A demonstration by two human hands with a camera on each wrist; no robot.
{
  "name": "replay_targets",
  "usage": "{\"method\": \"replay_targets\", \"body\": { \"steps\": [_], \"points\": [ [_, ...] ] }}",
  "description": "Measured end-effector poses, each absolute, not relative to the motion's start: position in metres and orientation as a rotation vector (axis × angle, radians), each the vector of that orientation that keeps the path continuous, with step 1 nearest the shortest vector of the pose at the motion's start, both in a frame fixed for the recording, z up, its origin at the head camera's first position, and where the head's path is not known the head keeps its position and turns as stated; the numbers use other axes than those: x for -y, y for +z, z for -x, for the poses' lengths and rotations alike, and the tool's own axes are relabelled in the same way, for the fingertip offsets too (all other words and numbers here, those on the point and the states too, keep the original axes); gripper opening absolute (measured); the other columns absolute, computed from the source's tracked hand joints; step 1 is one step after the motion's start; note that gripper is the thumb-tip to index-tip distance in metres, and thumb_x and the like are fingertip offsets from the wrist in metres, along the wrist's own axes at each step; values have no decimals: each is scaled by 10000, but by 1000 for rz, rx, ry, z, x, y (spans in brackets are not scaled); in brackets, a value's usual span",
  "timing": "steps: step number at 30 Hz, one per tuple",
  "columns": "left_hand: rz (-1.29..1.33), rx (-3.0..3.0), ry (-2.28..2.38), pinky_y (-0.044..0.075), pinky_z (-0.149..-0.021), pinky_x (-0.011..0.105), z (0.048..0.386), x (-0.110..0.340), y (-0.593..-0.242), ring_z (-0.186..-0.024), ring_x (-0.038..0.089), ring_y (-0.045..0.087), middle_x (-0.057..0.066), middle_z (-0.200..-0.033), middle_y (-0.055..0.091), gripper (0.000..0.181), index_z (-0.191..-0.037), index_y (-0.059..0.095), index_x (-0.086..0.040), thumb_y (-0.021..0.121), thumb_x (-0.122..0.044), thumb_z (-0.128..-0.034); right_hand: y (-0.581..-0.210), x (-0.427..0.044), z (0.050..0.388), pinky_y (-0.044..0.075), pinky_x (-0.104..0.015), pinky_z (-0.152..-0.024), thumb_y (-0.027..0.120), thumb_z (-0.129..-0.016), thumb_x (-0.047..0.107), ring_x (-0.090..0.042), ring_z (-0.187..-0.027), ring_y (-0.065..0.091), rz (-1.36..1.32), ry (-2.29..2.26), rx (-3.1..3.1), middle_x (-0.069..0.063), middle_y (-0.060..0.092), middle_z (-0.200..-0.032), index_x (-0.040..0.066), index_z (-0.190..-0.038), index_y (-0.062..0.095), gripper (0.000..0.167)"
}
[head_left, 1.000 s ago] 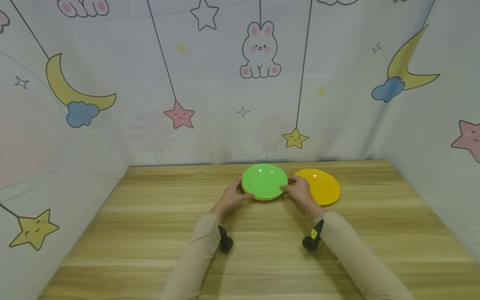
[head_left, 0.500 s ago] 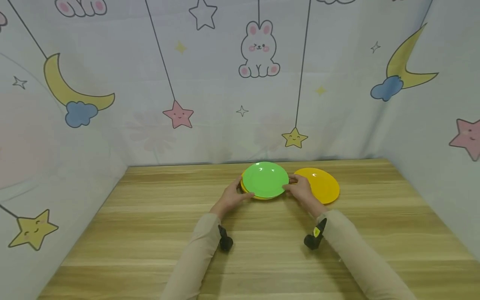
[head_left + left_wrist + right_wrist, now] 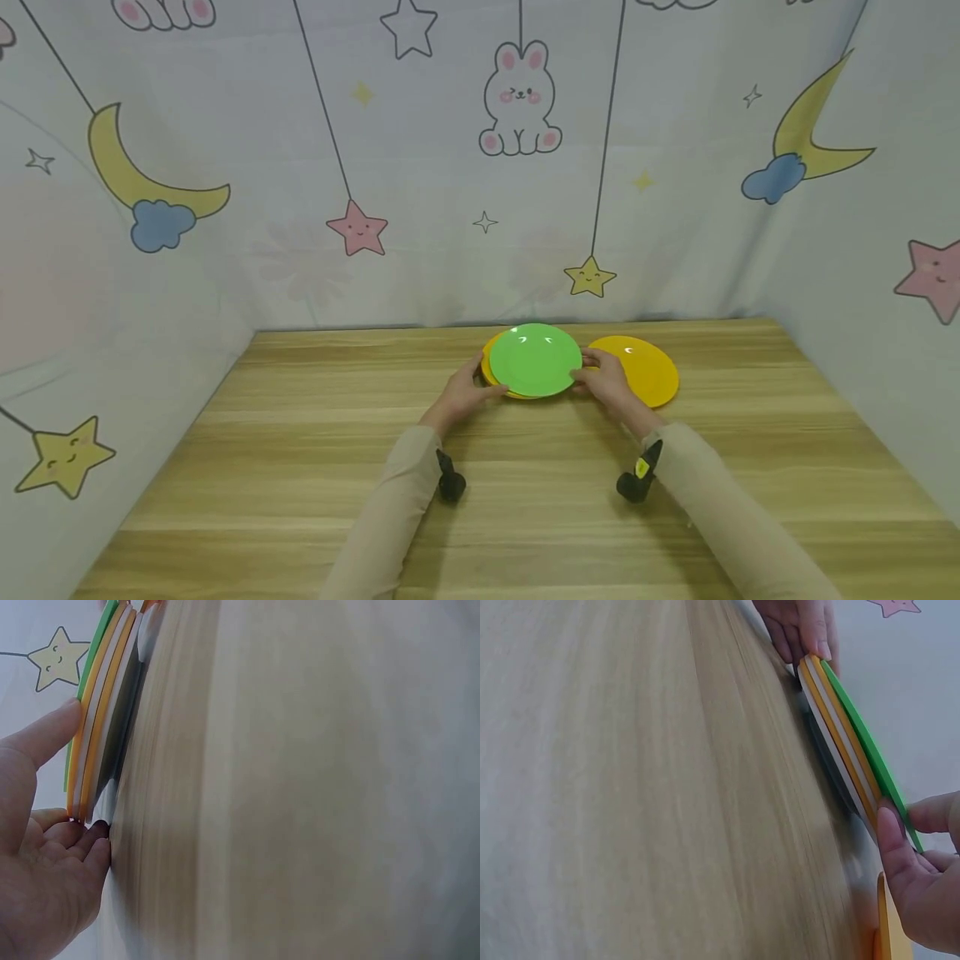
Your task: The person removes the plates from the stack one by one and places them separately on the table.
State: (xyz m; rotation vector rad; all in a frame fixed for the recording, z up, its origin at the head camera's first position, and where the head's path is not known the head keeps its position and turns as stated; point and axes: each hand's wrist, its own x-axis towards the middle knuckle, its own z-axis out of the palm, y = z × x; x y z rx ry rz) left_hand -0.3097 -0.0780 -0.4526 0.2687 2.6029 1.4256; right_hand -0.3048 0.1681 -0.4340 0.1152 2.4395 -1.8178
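A green plate point(image 3: 535, 360) lies over a small stack of orange-yellow plates point(image 3: 845, 727), whose rims show at its left and front. My left hand point(image 3: 457, 396) holds the stack's left side, with the thumb point(image 3: 56, 731) at the upper rims and the other fingers low beside the stack. At the right side my right hand point(image 3: 609, 383) pinches the green plate's edge. In the right wrist view that edge stands slightly apart from the orange rims below. How many plates are stacked is hard to tell.
Another orange-yellow plate point(image 3: 651, 373) lies to the right, partly behind my right hand. The wooden table point(image 3: 337, 467) ends at a patterned cloth backdrop point(image 3: 435, 167) just behind the plates, with more cloth along both sides.
The green plate has shifted slightly right in my right hand, baring more of the orange-yellow rims on the left. My left hand stays at the stack.
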Motion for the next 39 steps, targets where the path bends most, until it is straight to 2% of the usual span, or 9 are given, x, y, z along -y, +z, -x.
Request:
{"method": "replay_targets", "body": {
  "steps": [17,23,31,39],
  "points": [
    [-268,-2579,1431,215,-1100,373,310,79,-452,-1349,237,227,112,-1470,256,872,-1441,162,-16,678,-325,-810,-434,-167,295,549,-269,-714,509,-878,-45,-54,-671,580,-178,-2036,-2263,-239,407,-1272,-72,-1370,301,534],
    [-275,-2577,1441,209,-1102,374,311,80,-453,-1350,238,224,113,-1471,252,864,-1440,173,-20,678,-328,-811,-430,-162,288,548,-238,-688,503,-872,-62,-39,-645,574,-222,-2139,-2223,-246,377,-1289,-77,-1381,269,560],
    [-364,-2591,1447,229,-1093,411,307,80,-450,-1325,273,275,127,-1449,300,842,-1436,217,-44,668,-376,-808,-423,-166,279,537,-243,-751,512,-881,-42,-35,-678,573,-371,-2279,-2140,-165,402,-1231,-22,-1398,280,567],
    [-308,-2589,1443,204,-1104,396,308,79,-449,-1346,249,236,101,-1467,269,817,-1441,214,-66,680,-304,-812,-417,-176,266,536,-191,-696,506,-876,-57,-34,-661,581,-430,-2383,-2106,-116,414,-1153,-24,-1398,280,570]
  ]
}}
